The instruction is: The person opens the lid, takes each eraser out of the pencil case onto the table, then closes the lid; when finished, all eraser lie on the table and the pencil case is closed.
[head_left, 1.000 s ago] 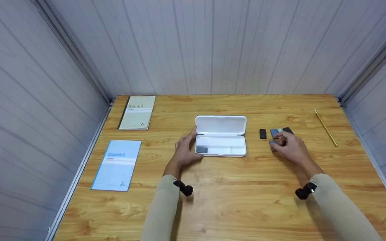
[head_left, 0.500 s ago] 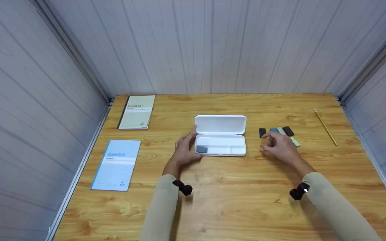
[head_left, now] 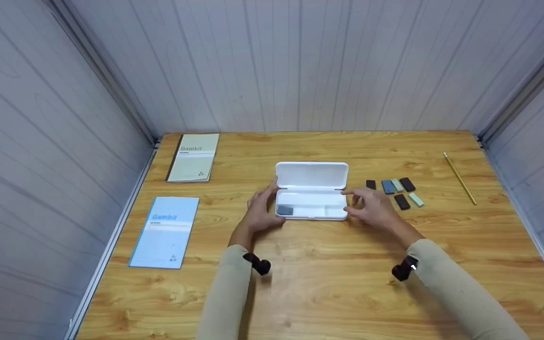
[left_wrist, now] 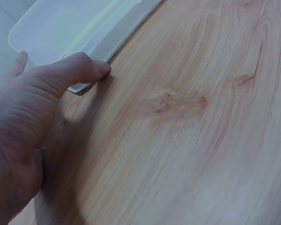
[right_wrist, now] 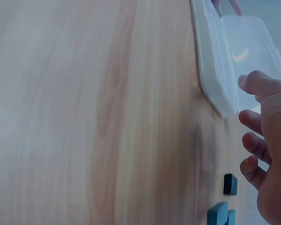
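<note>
An open white case (head_left: 312, 177) lies in the middle of the wooden table (head_left: 328, 283), with a dark grey eraser (head_left: 284, 211) in its left end. My left hand (head_left: 262, 208) rests against the case's left end. In the left wrist view its straight thumb (left_wrist: 79, 70) touches the case's edge (left_wrist: 75, 28). My right hand (head_left: 371, 208) hovers at the case's right end with loosely curled fingers and nothing in it. The right wrist view shows that hand (right_wrist: 271, 140) beside the case's corner (right_wrist: 215, 70). Several small black, blue and pale green erasers (head_left: 395, 189) lie just right of it.
A pale green notebook (head_left: 193, 158) and a light blue notebook (head_left: 165, 231) lie along the table's left side. A yellow pencil (head_left: 460, 179) lies near the right edge. Grey panel walls close in the table on three sides.
My right hand has left the erasers and moved left to the case's right end. More erasers now show where it was. The left hand has stayed put.
</note>
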A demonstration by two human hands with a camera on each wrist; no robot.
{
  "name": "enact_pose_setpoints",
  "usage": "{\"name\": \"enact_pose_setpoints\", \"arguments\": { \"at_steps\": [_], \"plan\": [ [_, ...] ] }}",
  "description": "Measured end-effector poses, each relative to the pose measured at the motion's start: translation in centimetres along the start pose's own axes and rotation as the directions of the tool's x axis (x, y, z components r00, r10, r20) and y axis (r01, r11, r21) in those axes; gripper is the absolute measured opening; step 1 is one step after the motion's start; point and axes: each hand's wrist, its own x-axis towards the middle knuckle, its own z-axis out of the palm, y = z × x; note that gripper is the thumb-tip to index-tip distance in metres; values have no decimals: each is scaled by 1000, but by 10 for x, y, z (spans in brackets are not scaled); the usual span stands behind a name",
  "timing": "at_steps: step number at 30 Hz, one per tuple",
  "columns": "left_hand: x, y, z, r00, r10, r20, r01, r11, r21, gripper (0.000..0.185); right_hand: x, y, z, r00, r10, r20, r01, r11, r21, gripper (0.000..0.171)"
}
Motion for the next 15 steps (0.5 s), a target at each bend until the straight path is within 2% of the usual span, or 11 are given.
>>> {"name": "enact_pose_setpoints", "arguments": {
  "at_steps": [6,15],
  "plan": [
    [0,-2,2,1000,8,-16,-8,1000,-19,126,10,-14,7,997,-28,67,23,997,75,51],
    [0,0,-1,1000,7,1,-7,1000,-15,127,21,-37,23,991,-69,113,61,995,77,56]
  ]
}}
